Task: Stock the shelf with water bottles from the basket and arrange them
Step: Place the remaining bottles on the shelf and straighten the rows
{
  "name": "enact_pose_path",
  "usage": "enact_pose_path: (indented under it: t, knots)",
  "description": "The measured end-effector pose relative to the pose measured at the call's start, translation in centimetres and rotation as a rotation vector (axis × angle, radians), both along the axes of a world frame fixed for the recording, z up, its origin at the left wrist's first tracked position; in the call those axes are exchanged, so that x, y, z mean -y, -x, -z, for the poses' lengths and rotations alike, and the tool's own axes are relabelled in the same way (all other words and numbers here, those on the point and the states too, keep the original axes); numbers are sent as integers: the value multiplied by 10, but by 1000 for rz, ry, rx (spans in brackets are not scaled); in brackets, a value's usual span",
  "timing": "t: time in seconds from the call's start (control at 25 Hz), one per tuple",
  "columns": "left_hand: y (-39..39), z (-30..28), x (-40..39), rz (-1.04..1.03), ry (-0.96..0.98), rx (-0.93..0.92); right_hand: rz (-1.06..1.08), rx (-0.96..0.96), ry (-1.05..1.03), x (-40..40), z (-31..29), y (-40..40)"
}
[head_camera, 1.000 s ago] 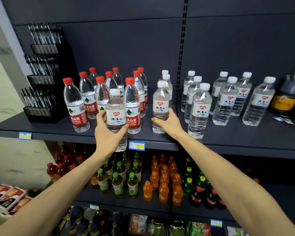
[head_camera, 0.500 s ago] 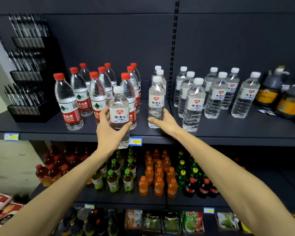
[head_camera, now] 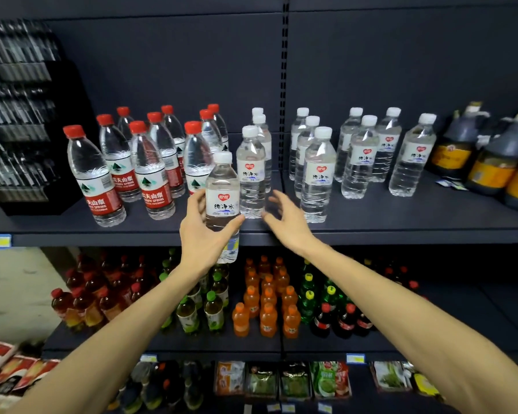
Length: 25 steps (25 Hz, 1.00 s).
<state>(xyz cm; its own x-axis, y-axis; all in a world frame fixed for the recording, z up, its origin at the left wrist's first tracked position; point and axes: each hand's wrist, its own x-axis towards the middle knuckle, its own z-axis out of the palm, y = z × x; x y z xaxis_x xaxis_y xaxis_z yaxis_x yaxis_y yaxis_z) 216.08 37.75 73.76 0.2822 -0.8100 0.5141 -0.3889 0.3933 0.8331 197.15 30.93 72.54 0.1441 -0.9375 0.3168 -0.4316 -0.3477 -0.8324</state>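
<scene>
Holding one white-capped water bottle [head_camera: 222,201] at frame centre, your left hand [head_camera: 202,234] grips it before the shelf [head_camera: 401,222] edge, unplaced; your right hand [head_camera: 284,222] hovers spread, empty; many bottles already stand; basket unseen.

On the dark metal shelf [head_camera: 401,231], the red-capped clear water bottles [head_camera: 150,171] stand at left and the white-capped clear water bottles [head_camera: 356,153] at right. A black tiered pen rack [head_camera: 27,138] stands left of them all, and dark brown sauce jugs [head_camera: 491,156] stand far right. Before the shelf's front edge, the left hand [head_camera: 204,237] holds a white-capped labelled water bottle [head_camera: 223,198]; the right hand [head_camera: 287,222] is just right of it.
</scene>
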Motion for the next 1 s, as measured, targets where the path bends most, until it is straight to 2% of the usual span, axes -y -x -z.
enact_pose_path:
  t: [0.08, 0.16, 0.32, 0.44, 0.6, 0.84, 1.0]
  knots:
    - [25, -2, -3, -19, 24, -24, -112, 17, 35, -11, 5, 15]
    - [51, -3, -4, -45, 49, -52, -163, 116, 30, -16, 8, 36]
    - [96, 1, -2, -57, 51, -50, -135, 325, 61, -20, 5, 86]
    - [132, 8, -2, -75, 42, -26, -94, 401, 73, -16, 7, 136]
    - [178, 14, -3, -52, 45, -25, 6, 388, 71, 2, 11, 197]
    - [234, -1, 12, 25, 61, 1, 64, 310, 61, 21, 4, 248]
    - [262, -10, 20, 69, 67, 12, 135, 331, 15, 32, 8, 284]
